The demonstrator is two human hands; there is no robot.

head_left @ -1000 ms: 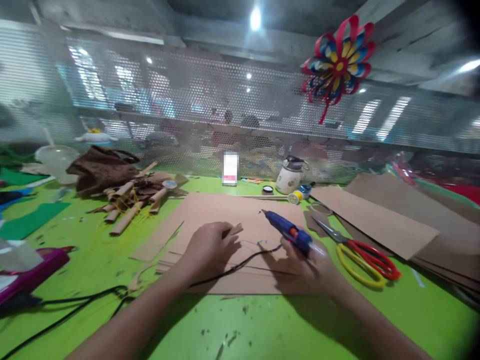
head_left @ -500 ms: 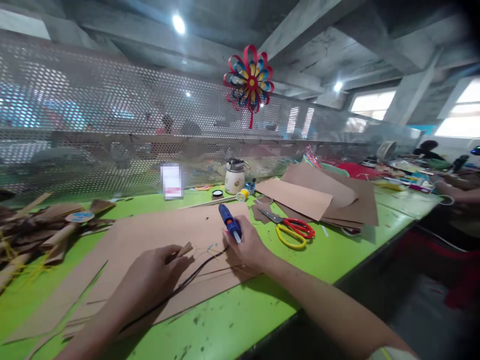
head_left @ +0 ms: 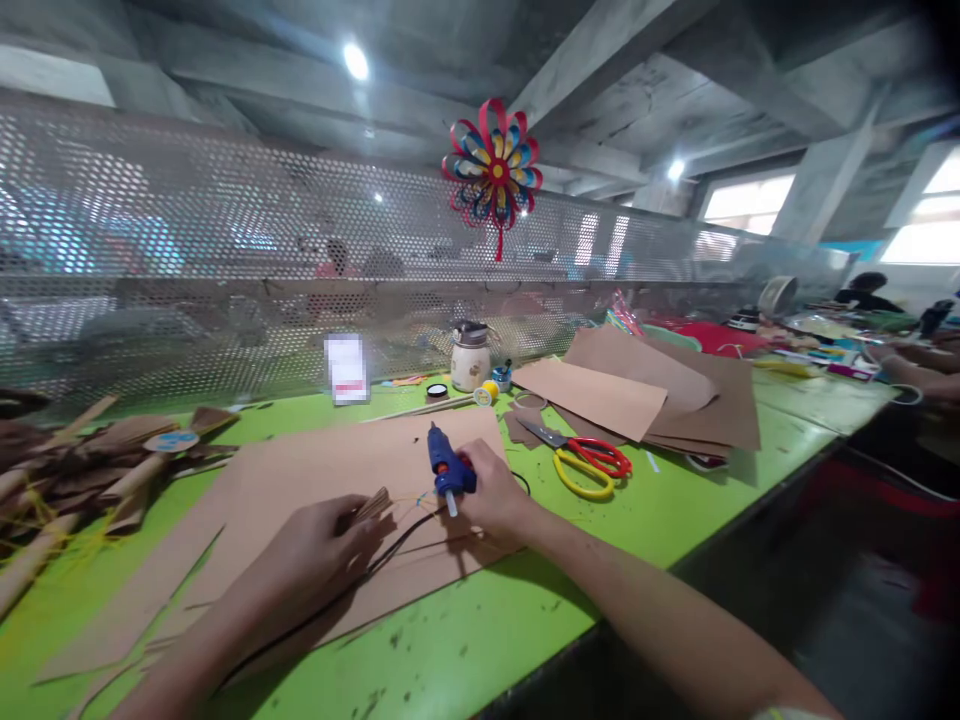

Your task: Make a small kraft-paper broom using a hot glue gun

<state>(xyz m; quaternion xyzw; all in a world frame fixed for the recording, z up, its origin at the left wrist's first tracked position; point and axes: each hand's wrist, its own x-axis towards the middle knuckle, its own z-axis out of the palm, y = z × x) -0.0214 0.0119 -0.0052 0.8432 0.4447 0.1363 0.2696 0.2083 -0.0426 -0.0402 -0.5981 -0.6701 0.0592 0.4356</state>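
My right hand (head_left: 491,492) grips a blue hot glue gun (head_left: 448,465), its nozzle pointing up and away and a white glue stick jutting from the rear. In my left hand (head_left: 330,540) a small folded strip of brown paper (head_left: 373,503) is pinched, its end poking out past the fingers. Both hands are over a large sheet of brown kraft paper (head_left: 300,455) on the green table. The gun's black cord (head_left: 401,541) runs across the sheet and passes under my left forearm. Thin glue strings and blue specks lie on the paper between the hands.
Red-and-yellow-handled scissors (head_left: 589,465) lie right of the sheet, with stacked brown paper (head_left: 600,395) behind. A bottle (head_left: 470,360) and yellow spool (head_left: 490,390) stand at the back. Rolled brown pieces (head_left: 135,480) pile up at left. A perforated metal screen (head_left: 262,220) borders the table; another person sits far right.
The glue gun has shifted slightly left and turned more upright in my right hand. My left hand keeps its pinch on the paper strip, nearly still.
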